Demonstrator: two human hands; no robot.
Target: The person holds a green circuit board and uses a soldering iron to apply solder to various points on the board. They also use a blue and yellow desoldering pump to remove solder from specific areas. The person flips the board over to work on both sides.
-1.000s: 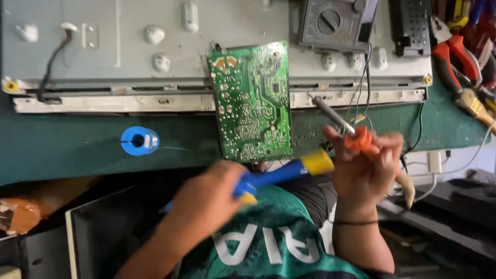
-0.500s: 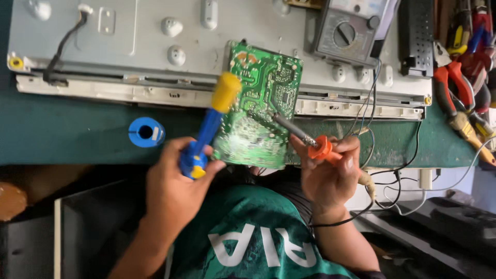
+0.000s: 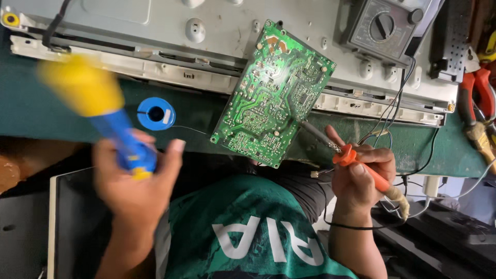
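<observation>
A green circuit board (image 3: 274, 93) lies tilted, solder side up, across the edge of a grey metal chassis (image 3: 155, 20). My right hand (image 3: 361, 178) grips an orange-handled soldering iron (image 3: 359, 163); its tip touches the board's right edge. My left hand (image 3: 137, 186) holds a blue and yellow desoldering pump (image 3: 98, 111), blurred by motion, left of the board and apart from it. A blue solder spool (image 3: 156, 113) sits on the green mat (image 3: 41, 113) between the pump and the board.
A grey multimeter (image 3: 385, 23) with leads rests on the chassis at the top right. Red-handled pliers (image 3: 478, 98) and other tools lie at the right edge. Wires trail down on the right. A dark panel (image 3: 31, 227) stands at the lower left.
My left hand swung the pump left, off the board and past the spool. The soldering iron stays at the board's right edge. The view shifted closer.
</observation>
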